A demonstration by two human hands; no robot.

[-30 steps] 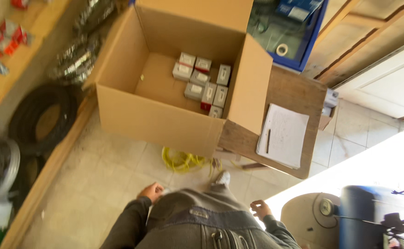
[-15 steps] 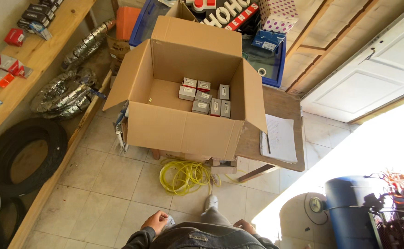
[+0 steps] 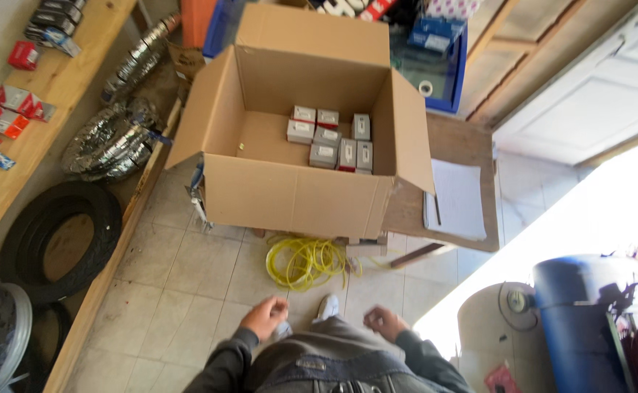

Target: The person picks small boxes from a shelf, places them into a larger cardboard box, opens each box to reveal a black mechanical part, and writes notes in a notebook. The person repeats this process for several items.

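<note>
Hands come first, low in the view. The left hand (image 3: 264, 317) hangs by the left hip with its fingers curled in, holding nothing. The right hand (image 3: 382, 322) hangs by the right hip, fingers bent loosely, also holding nothing. Both sleeves are dark grey. Between the hands, one white shoe (image 3: 327, 306) stands on the tiled floor (image 3: 177, 269).

Just past the shoe lies a coil of yellow cord (image 3: 306, 260) on the floor. It is the thing nearest to both hands, but neither hand touches it.

Behind the cord stands a big open cardboard box (image 3: 297, 196) with its flaps folded out. Inside, at the back right, sit small grey boxes (image 3: 331, 140) in rows. To the right of the big box, a white sheet of paper (image 3: 457, 198) lies on a wooden board (image 3: 459, 145).

On the left, a black tyre (image 3: 58, 240) lies by a wooden shelf (image 3: 24, 124). Shiny silver hoses (image 3: 111, 142) lie further back. A blue crate (image 3: 435, 54) stands behind the box.
</note>
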